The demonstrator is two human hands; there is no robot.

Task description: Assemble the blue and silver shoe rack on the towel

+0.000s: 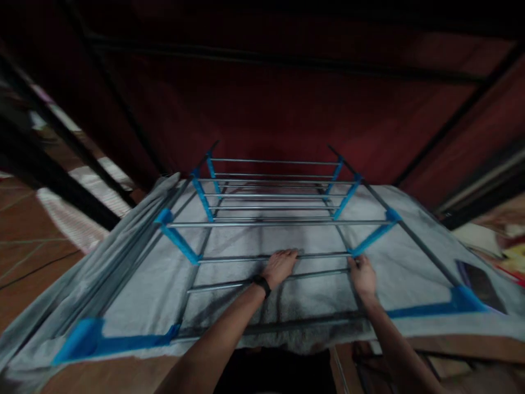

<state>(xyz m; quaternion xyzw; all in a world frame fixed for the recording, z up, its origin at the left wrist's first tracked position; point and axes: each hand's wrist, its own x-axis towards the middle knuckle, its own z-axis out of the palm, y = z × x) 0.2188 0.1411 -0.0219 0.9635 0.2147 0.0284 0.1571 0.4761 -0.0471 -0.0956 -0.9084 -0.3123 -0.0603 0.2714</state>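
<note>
A rack frame of grey metal tubes (262, 224) and blue plastic connectors (180, 244) lies on a pale cloth (139, 298) in front of me. My left hand (283, 265), with a black band at the wrist, is closed over a cross tube (324, 255) near its middle; the fingertips are partly hidden. My right hand (363, 274) is closed at the right side of the frame, fingers curled round the side tube where a lower cross tube (318, 273) meets it. Just above the right hand is a blue connector (371, 241).
A dark red panel (262, 109) with black bars stands behind the frame. A dark phone-like slab (482, 284) lies on the cloth at the right. Grey folded cloth and loose tubes (123, 268) run along the left side. Tiled floor (28, 230) shows at the far left.
</note>
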